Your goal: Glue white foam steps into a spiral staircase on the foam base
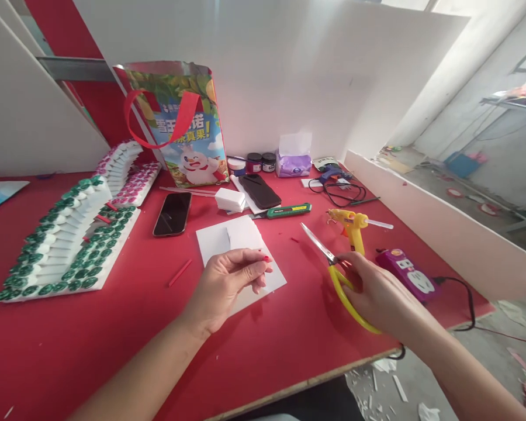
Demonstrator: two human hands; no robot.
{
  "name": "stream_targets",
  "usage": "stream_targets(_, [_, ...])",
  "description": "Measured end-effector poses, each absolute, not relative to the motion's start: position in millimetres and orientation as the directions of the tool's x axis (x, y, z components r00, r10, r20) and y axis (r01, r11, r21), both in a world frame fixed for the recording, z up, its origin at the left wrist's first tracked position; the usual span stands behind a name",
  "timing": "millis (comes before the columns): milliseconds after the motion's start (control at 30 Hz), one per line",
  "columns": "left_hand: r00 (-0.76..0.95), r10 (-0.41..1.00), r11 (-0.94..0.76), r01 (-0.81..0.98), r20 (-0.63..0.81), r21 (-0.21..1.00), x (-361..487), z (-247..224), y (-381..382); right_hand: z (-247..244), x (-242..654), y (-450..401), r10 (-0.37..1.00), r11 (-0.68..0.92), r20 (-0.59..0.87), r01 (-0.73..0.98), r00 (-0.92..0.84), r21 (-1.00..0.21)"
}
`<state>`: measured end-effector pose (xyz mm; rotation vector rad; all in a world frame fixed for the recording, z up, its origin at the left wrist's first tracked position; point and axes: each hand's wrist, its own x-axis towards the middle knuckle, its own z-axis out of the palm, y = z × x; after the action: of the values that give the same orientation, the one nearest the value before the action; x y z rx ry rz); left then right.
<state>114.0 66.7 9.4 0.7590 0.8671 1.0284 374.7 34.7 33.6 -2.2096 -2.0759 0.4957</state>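
Observation:
My left hand (pixel 235 280) is pinched closed above a white sheet (pixel 214 237), with a small red piece (pixel 265 258) at its fingertips. My right hand (pixel 370 286) is wrapped round the handles of yellow-handled scissors (pixel 318 241), whose blades point up and to the left, over the table. On the red tabletop, left of the sheet, lies a thin red stick (pixel 179 273); a shorter red bit (pixel 294 240) is near the blades. Beyond the scissors stands a yellow glue gun (pixel 349 223) with a clear glue stick in its back.
Green-and-white (pixel 65 234) and pink-and-white models (pixel 135 184) stand left. Farther back are a phone (pixel 172 214), a white block (pixel 230 200), a green utility knife (pixel 289 211), a printed bag (pixel 188 128) and purple tissues (pixel 293 164). A purple power socket (pixel 405 273) with a cord is right.

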Motion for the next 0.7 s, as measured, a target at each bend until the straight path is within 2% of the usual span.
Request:
stream_targets(100, [0.273, 0.94, 0.301, -0.393, -0.203, 0.869, 115.8, 1.5, 64.7, 31.9, 377.6, 23.2, 0.995, -0.019, -0.093, 0.804, -0.045, -0.594])
stream_targets(200, [0.275, 0.951, 0.236, -0.362, -0.138, 0.902, 115.3, -2.8, 61.8, 34.5, 368.3, 15.9, 0.988, 0.059, -0.059, 0.689, -0.145, -0.722])
stream_targets(267, [0.283, 0.954, 0.198, -0.342, -0.1, 0.919, 114.6, -3.9, 59.9, 36.9, 360.0, 14.5, 0.972, 0.156, -0.008, 0.671, -0.235, -0.724])
stream_targets(400, [0.291, 0.955, 0.142, -0.288, -0.055, 0.947, 112.5, -5.2, 57.0, 38.7, 348.7, 16.3, 0.924, 0.313, 0.022, 0.718, -0.383, -0.622])
stream_targets(567, [0.3, 0.953, 0.117, -0.266, -0.033, 0.957, 108.8, -4.3, 55.4, 41.2, 345.2, 19.0, 0.891, 0.376, -0.015, 0.756, -0.454, -0.535])
stream_targets(700, [0.31, 0.949, 0.121, -0.177, -0.061, 0.977, 107.5, -0.3, 56.5, 44.5, 344.8, 20.3, 0.889, 0.378, -0.033, 0.774, -0.456, -0.509])
